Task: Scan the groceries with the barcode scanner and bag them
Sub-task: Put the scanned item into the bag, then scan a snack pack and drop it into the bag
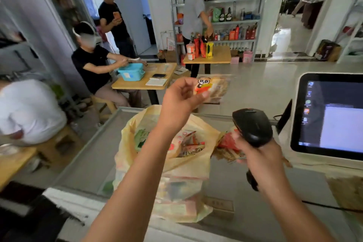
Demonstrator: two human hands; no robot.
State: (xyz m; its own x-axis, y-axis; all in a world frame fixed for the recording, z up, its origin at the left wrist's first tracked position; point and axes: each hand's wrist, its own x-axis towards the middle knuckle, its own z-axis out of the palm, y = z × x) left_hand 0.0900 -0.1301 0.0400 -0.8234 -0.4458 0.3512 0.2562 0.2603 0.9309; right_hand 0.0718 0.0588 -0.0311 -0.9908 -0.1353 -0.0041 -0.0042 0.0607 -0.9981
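My left hand (pixel 182 96) holds up a clear snack packet (pixel 214 88) with an orange cartoon label, pinched between thumb and fingers above the counter. My right hand (pixel 255 155) grips a black barcode scanner (pixel 252 125) by its handle, its head tilted up toward the packet. Below my left forearm a pale yellow plastic bag (pixel 196 165) stands open on the glass counter (pixel 94 163) with several packets inside. Another red and brown snack packet (pixel 227 147) lies on the counter just left of my right hand.
A white touchscreen register (pixel 330 118) stands at the right of the counter, and the scanner's cable (pixel 330 205) trails across it. Beyond the counter are wooden tables, a seated person with a blue basket (pixel 131 72), two standing people and stocked shelves (pixel 235 17).
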